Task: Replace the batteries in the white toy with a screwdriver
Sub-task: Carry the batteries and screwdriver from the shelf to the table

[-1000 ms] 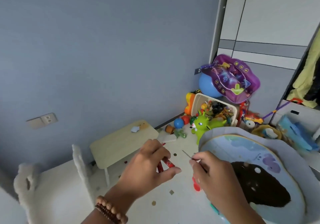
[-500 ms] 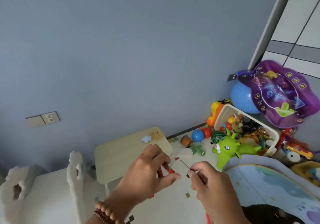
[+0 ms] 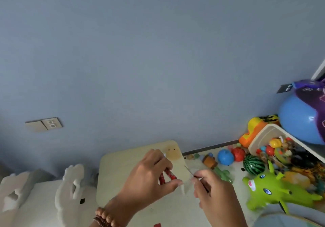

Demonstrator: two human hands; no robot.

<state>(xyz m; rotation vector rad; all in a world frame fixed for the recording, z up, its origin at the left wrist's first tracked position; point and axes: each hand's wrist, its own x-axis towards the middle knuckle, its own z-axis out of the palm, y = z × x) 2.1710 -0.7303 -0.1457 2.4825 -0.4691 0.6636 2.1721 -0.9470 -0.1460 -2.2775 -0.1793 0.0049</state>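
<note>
My left hand (image 3: 148, 179) holds two red batteries (image 3: 167, 175) between its curled fingers and thumb, low in the middle of the head view. My right hand (image 3: 213, 189) is just to its right and pinches a thin screwdriver (image 3: 189, 171), whose metal shaft points up and to the left. The two hands almost touch at the fingertips. Both hover above a small pale wooden table (image 3: 121, 165). No white toy with a battery compartment shows in this view.
A white chair (image 3: 70, 182) with a shaped back stands at lower left. Toys crowd the floor at right: a green inflatable animal (image 3: 274, 189), a tipped white bin (image 3: 267, 135) of toys, small balls (image 3: 225, 157), a large blue ball (image 3: 299, 119). A blue wall fills the top.
The view has swung left and up, so the round play table and the cupboard have left the frame. The hands keep the same grips and stay close together.
</note>
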